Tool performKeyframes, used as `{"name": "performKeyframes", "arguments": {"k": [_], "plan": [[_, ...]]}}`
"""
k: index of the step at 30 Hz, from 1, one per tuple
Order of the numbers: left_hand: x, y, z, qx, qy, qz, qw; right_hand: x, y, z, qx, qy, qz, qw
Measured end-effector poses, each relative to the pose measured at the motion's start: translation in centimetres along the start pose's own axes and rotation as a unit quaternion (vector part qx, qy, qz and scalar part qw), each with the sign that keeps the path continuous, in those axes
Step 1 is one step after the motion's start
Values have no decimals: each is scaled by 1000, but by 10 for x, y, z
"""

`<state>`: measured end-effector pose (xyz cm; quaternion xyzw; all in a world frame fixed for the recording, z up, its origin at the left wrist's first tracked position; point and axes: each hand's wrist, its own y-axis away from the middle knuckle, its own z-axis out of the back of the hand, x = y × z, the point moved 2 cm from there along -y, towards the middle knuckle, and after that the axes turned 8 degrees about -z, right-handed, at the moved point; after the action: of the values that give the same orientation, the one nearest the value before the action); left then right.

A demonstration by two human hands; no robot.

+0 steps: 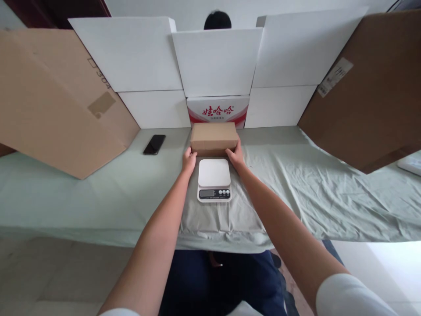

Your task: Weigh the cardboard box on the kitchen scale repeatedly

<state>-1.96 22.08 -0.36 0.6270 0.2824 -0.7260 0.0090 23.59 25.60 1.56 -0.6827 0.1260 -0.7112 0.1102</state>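
Note:
A small brown cardboard box (214, 133) is gripped at its two ends by my hands, at the back of the cloth-covered table. My left hand (188, 160) closes on its left end, thumb along the front face. At the opposite end my right hand (236, 154) holds it the same way; the fingers behind the box are hidden. Just in front of the box lies a white kitchen scale (214, 173), its plate bare and its display and buttons facing me. Whether the box rests on the cloth or is slightly raised, I cannot tell.
A black phone (154, 144) lies on the green cloth (158, 184) to the left. White boxes (217, 61) form a wall behind, with a red-lettered carton (218, 110) low in the middle. Large cardboard panels (66, 96) flank both sides. Someone's dark hair shows above the wall.

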Motion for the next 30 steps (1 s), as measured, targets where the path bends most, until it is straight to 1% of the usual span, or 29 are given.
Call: {"name": "performKeyframes", "arguments": {"k": [11, 18, 24, 30], "plan": [[-4, 1, -1, -6, -15, 4, 1000, -6, -2, -2, -15, -6, 6, 1000], [-2, 1, -1, -8, -5, 3, 1000, -5, -1, 1, -8, 30, 10, 999], [-3, 2, 0, -5, -7, 1, 1000, -4, -1, -1, -14, 21, 13, 1000], [-2, 2, -1, -8, -7, 3, 1000, -1, 0, 0, -4, 11, -10, 1000]]}}
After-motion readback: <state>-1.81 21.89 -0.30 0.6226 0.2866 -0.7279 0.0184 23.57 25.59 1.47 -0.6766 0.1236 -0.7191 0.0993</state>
